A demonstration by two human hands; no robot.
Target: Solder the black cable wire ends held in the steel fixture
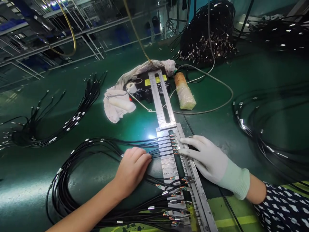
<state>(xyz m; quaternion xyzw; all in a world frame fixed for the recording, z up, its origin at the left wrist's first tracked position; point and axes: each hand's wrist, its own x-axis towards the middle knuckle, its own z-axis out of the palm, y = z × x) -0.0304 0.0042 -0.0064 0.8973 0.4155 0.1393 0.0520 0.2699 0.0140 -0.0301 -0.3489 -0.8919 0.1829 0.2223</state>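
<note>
A slotted metal fixture (pixel 169 164) runs down the middle of the green table. Several black cables (pixel 135 140) lie across its upper part, their stripped ends with coloured wires at the central slot. My bare left hand (pixel 135 169) is closed with its fingertips on a black cable left of the fixture. On the right, my right hand (pixel 209 158), in a white glove, has its fingers apart; the fingertips touch the fixture's right rail beside the cable ends. More cable ends (pixel 176 194) with connectors lie loosely over the fixture's lower part.
Behind the fixture sit a black control box (pixel 145 87), a white cloth (pixel 118 108) and a wrapped cylinder (pixel 184 93). Cable bundles lie at the left (pixel 79 112), right (pixel 251 129) and back right (pixel 207 32). A thin grey cord (pixel 224 85) loops behind my right hand.
</note>
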